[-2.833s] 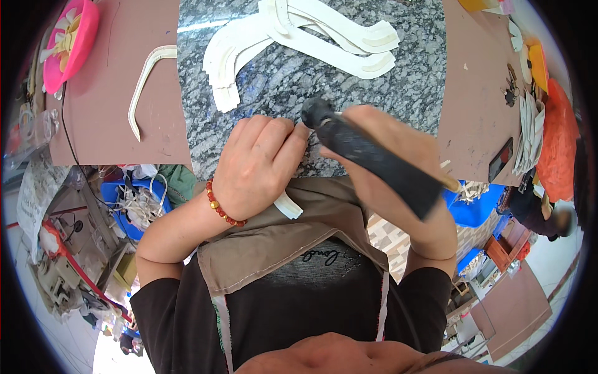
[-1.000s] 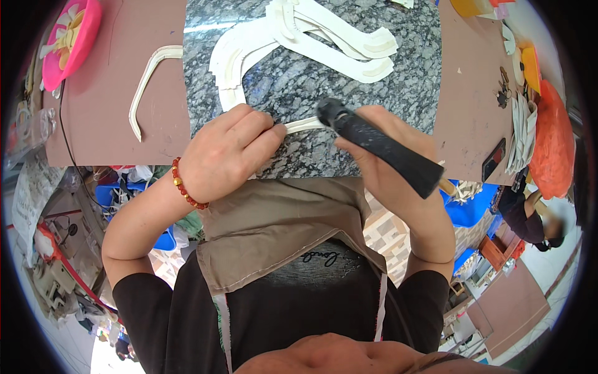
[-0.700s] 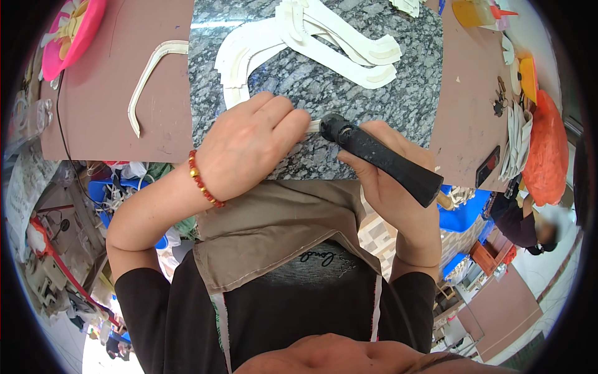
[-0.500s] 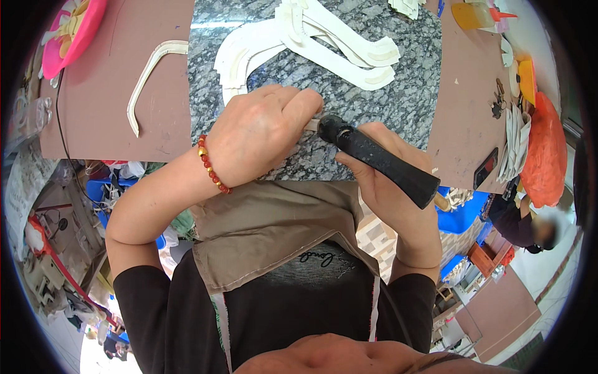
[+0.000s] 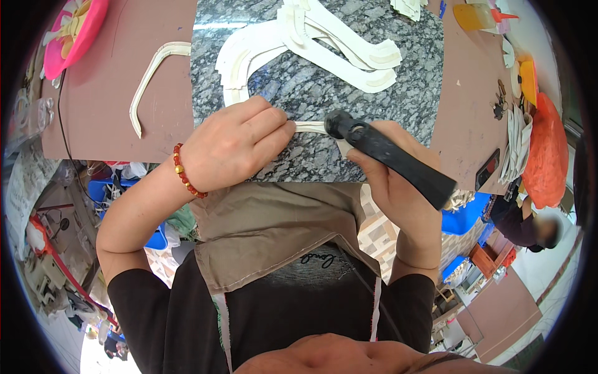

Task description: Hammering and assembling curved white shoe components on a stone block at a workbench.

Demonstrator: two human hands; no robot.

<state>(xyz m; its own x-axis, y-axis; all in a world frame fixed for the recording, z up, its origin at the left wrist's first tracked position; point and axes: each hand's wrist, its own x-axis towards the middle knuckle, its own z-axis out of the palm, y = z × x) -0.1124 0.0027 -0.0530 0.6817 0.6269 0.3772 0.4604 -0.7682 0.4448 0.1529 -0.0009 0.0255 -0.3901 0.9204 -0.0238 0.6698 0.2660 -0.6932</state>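
My left hand (image 5: 240, 140), with a red-and-gold bead bracelet at the wrist, pinches a narrow white strip (image 5: 309, 127) against the grey speckled stone slab (image 5: 349, 103). My right hand (image 5: 398, 165) is closed around a black hammer (image 5: 398, 156). Its round end rests on or just over the strip's right part, and its flared end points down to the right. Part of my right hand's grip is hidden behind the tool. Beyond my hands lies a pile of curved white cut pieces (image 5: 336, 68). Another curved white strip (image 5: 146, 81) lies on the brown tabletop to the left.
A pink basin (image 5: 93, 31) with pale pieces stands far left. On the right are a yellowish bottle (image 5: 470, 17), keys (image 5: 499, 106), a phone (image 5: 487, 169), stacked pale sheets (image 5: 516, 143) and a red bag (image 5: 545, 149). Another person (image 5: 517, 221) is at the far right.
My left hand has slid left and slightly nearer me, exposing more of the strip. The hammer and my right hand have shifted a little to the right.
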